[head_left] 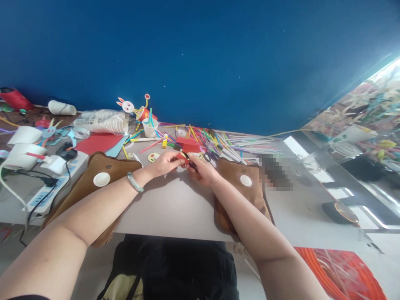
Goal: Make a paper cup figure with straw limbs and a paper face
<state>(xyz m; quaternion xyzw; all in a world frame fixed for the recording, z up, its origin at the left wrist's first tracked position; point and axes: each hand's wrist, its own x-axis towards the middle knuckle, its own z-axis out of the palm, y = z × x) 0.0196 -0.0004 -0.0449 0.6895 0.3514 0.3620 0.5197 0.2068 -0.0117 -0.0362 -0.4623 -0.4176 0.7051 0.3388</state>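
Observation:
Both my hands meet over the middle of the table, close together. My left hand (167, 163), with a bangle (135, 182) at the wrist, pinches a small piece of red paper (181, 156). In my right hand (201, 170) is a pair of dark-handled scissors (191, 165), its blades up against the red paper and partly hidden by my fingers. Just behind my hands lies a larger red paper piece (189, 145). A round yellow face cutout (153, 157) rests left of them.
Brown cushions (242, 200) flank my arms. Colourful straws and sticks (231, 143) lie heaped along the blue wall (200, 62). A white cup (150, 127), a glue stick (164, 141), red sheets (99, 143) and stacked paper cups (103, 123) stand or lie behind. A power strip (51, 189) with cables is at left.

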